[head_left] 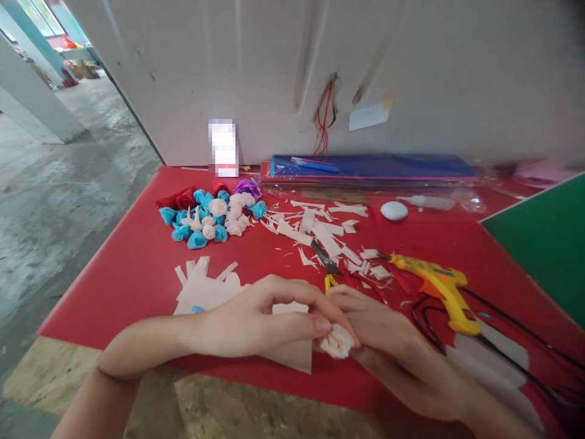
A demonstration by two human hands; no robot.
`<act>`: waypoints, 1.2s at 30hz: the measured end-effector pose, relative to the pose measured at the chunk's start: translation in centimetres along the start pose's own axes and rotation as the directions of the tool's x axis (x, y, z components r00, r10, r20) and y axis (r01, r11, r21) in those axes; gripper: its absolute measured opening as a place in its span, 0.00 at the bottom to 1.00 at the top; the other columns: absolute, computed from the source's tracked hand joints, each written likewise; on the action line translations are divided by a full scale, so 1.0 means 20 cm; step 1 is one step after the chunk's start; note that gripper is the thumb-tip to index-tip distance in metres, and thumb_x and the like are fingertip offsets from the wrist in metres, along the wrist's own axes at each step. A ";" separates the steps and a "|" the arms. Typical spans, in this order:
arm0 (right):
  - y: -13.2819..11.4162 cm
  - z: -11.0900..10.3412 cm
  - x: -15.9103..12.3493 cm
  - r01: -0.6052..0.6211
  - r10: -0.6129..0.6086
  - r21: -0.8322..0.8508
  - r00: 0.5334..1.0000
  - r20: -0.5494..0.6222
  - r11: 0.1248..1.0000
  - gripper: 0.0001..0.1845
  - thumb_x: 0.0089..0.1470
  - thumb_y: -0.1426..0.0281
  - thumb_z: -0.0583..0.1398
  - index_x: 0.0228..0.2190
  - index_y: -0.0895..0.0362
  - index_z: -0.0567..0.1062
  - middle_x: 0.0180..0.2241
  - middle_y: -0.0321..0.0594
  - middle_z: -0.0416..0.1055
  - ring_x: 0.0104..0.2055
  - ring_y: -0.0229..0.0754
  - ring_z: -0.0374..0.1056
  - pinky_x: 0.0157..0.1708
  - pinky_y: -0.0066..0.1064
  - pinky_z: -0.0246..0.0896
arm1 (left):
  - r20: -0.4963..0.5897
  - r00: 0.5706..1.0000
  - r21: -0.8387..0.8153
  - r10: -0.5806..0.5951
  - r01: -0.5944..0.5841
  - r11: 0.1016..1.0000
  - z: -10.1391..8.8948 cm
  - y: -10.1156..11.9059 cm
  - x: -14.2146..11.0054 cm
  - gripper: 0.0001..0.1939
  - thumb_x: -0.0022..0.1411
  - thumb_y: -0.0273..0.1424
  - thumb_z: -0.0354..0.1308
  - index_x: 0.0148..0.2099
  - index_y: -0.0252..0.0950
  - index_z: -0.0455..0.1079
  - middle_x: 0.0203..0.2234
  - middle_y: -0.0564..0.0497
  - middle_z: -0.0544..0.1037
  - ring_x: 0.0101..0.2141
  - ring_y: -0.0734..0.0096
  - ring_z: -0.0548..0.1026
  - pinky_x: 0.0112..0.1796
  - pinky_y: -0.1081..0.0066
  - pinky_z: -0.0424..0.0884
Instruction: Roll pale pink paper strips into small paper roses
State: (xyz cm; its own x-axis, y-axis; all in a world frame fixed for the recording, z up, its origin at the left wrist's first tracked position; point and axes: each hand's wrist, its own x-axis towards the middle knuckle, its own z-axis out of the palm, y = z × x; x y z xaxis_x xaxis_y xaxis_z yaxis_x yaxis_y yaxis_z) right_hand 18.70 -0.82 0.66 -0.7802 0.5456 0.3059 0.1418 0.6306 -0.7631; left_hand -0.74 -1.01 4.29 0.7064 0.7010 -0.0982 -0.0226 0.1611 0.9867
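Note:
A small pale pink paper rose (337, 342) is pinched between the fingers of my left hand (274, 317), near the table's front edge. My right hand (393, 341) meets it from the other side, its fingers curled against the rose, partly hidden behind my left fingers. Under my left forearm lie pale pink paper sheets and strips (205, 292). Just beyond my hands are pliers or scissors (325, 257), their handles partly covered. To the right a yellow hot glue gun (434, 280) rests on its side among pink scraps (320, 231).
Finished blue, pink, red and purple paper roses (214, 213) are clustered at the back left. A white oval object (393, 211) and a blue folded sheet (388, 166) lie toward the wall. A black cord (512, 356) runs right. A green board (543, 244) leans at the right edge.

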 end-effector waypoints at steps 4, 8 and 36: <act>0.01 0.01 -0.01 -0.009 0.006 0.093 0.999 0.036 0.996 0.15 0.60 0.67 0.45 0.29 0.57 0.69 0.29 0.42 0.67 0.36 0.41 0.64 0.42 0.36 0.58 | 0.013 1.000 -0.010 -0.016 0.016 1.000 0.00 0.00 0.00 0.09 0.58 0.23 0.48 0.33 0.29 0.70 0.29 0.50 0.72 0.33 0.78 0.70 0.38 0.79 0.65; 0.00 0.01 -0.03 -0.131 0.109 0.193 0.987 0.119 0.972 0.15 0.60 0.68 0.47 0.25 0.57 0.67 0.29 0.40 0.67 0.35 0.38 0.63 0.38 0.32 0.59 | 0.027 0.999 0.059 -0.031 0.029 0.998 -0.01 -0.01 0.01 0.10 0.60 0.25 0.48 0.33 0.29 0.70 0.29 0.50 0.72 0.32 0.78 0.69 0.37 0.79 0.65; -0.12 0.03 -0.01 -0.489 0.437 0.317 0.871 0.224 0.812 0.26 0.57 0.57 0.48 0.14 0.58 0.65 0.16 0.36 0.66 0.20 0.34 0.63 0.20 0.22 0.60 | 0.086 0.991 0.416 0.107 -0.133 0.899 0.02 -0.05 0.01 0.11 0.39 0.14 0.53 0.22 0.34 0.59 0.23 0.55 0.65 0.29 0.78 0.64 0.31 0.80 0.63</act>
State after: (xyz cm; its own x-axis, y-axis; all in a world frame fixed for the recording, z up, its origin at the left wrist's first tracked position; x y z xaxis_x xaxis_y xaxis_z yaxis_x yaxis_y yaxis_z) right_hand 18.06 -2.71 2.03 -0.7540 0.6273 -0.1946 0.3035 0.0701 -0.9502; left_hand -0.31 -1.17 3.40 0.7578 0.6522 0.0189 0.1805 -0.2374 0.9545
